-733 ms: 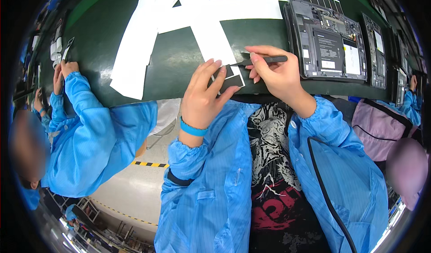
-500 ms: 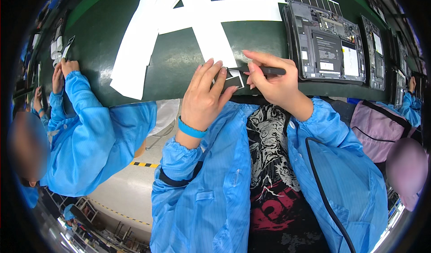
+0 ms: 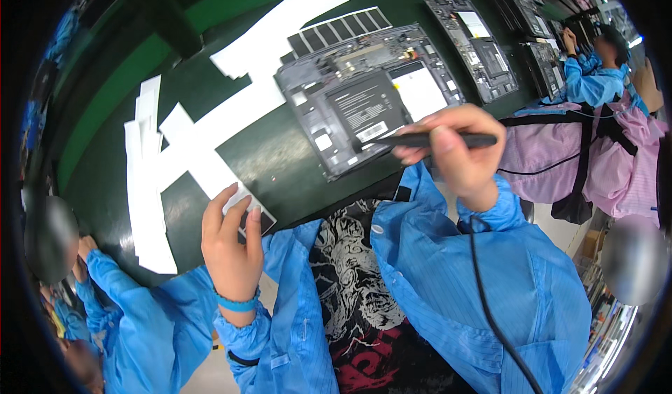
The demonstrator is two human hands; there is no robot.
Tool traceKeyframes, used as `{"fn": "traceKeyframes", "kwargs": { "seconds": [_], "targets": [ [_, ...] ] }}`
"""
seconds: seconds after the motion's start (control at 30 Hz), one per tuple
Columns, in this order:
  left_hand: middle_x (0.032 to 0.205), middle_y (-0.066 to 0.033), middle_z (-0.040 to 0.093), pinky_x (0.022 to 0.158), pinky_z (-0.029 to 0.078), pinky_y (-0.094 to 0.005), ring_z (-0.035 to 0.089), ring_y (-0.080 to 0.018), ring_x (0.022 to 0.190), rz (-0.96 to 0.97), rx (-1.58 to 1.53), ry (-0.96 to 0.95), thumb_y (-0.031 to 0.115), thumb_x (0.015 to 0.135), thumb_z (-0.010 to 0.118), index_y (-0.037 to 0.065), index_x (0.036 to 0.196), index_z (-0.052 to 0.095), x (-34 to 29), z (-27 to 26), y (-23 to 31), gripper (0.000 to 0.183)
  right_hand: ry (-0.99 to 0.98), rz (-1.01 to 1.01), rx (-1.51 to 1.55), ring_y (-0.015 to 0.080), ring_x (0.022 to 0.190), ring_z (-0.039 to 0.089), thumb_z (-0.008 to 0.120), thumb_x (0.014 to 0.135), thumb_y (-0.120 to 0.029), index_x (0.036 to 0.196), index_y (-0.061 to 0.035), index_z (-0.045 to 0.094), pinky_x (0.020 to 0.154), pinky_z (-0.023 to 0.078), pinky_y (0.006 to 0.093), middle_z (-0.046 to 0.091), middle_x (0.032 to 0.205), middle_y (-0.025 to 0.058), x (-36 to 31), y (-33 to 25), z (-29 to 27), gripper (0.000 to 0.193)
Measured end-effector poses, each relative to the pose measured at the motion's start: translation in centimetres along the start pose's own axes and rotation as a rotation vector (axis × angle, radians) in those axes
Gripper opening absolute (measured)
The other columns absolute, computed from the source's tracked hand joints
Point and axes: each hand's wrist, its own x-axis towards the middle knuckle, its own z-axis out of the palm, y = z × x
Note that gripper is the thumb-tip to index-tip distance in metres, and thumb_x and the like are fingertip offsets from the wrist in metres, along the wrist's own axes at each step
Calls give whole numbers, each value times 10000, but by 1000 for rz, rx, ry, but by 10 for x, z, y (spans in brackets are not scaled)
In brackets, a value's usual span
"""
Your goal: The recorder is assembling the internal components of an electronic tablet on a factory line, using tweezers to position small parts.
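My right hand (image 3: 462,149) grips slim black tweezers (image 3: 434,140) over the near edge of an opened laptop base (image 3: 318,107). Their tip is near the base's black battery (image 3: 360,107); motion blur hides whether it carries anything. Near the table's front edge, my left hand (image 3: 234,243) rests with fingers apart on the end of a white paper strip (image 3: 217,163). A black patch (image 3: 264,221) with a pale border shows beside those fingertips. A blue band (image 3: 236,301) circles my left wrist.
More white strips (image 3: 148,205) lie on the dark green table (image 3: 91,184). Beyond the laptop base is a sheet of black rectangles (image 3: 339,31). Another opened base (image 3: 476,51) stands to the right. People in blue work at left and far right.
My right hand has moved from beside my left hand to the laptop base, carrying the tweezers. My left hand stays at the strip's end. The view has swung right.
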Motion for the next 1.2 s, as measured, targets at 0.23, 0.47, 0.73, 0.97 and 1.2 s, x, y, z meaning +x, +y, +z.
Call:
{"fn": "traceKeyframes", "kwargs": {
  "seconds": [0.23, 0.47, 0.73, 0.97, 1.2],
  "targets": [
    [1028, -124, 642, 846, 458, -282, 612, -186, 955, 124, -542, -106, 81, 936, 561, -36, 1015, 644, 96, 32, 101, 163, 124, 49, 37, 277, 746, 718, 554, 948, -92, 1037, 95, 586, 613, 607, 297, 675, 852, 215, 34, 8, -115, 210],
    [914, -82, 654, 753, 477, -250, 604, -120, 834, 115, -620, -284, 141, 941, 587, -25, 1045, 659, 153, 97, 151, 208, 0, 306, 230, 243, 730, 717, 600, 936, -124, 1118, 71, 544, 569, 584, 257, 681, 872, 172, 70, 32, -150, 273],
    [758, -65, 646, 551, 433, -248, 545, -82, 631, -20, -340, -244, 157, 919, 610, -35, 982, 661, 175, 129, 151, 209, 40, 456, 118, 157, 720, 685, 651, 913, -151, 1046, 47, 628, 563, 505, 213, 682, 890, 166, 111, 90, -173, 239],
    [727, -53, 628, 512, 398, -260, 511, -66, 603, -51, -311, -276, 128, 898, 631, -42, 934, 657, 182, 140, 148, 177, 114, 501, 76, 161, 711, 690, 656, 904, -141, 1010, 52, 645, 585, 518, 206, 690, 859, 178, 114, 92, -173, 221],
    [720, -64, 603, 516, 378, -274, 451, -101, 575, 22, -260, -232, 118, 864, 658, -33, 913, 662, 178, 145, 156, 159, 108, 502, 82, 157, 693, 691, 677, 896, -163, 1023, 48, 646, 606, 548, 210, 693, 866, 165, 113, 96, -176, 248]
  ]
}}
